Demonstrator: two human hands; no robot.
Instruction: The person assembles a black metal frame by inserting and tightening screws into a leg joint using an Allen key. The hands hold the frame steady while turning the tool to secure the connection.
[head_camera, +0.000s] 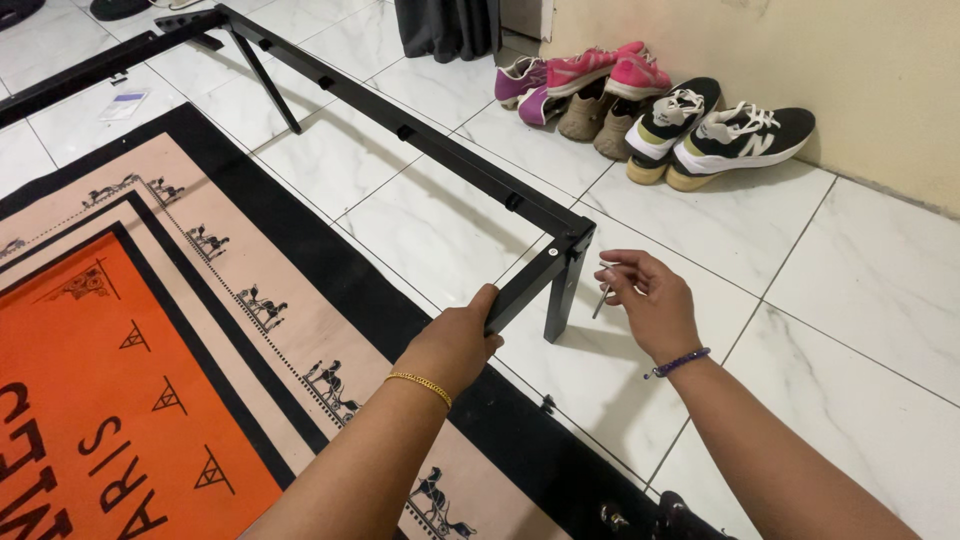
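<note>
White floor tiles (700, 230): left hand (460, 335) grips black frame (440, 145) at its corner (shoes nearby); right hand (650, 295) pinches a small screw (601, 298).

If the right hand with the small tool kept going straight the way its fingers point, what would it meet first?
Most likely the black metal frame: the right hand points its small tool left at the corner leg, just beside it. Depth is hard to judge.

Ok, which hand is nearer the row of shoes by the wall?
Right. The right hand is beside the frame's corner leg, on the side toward the shoes; the left hand grips the frame rail, farther away.
</note>
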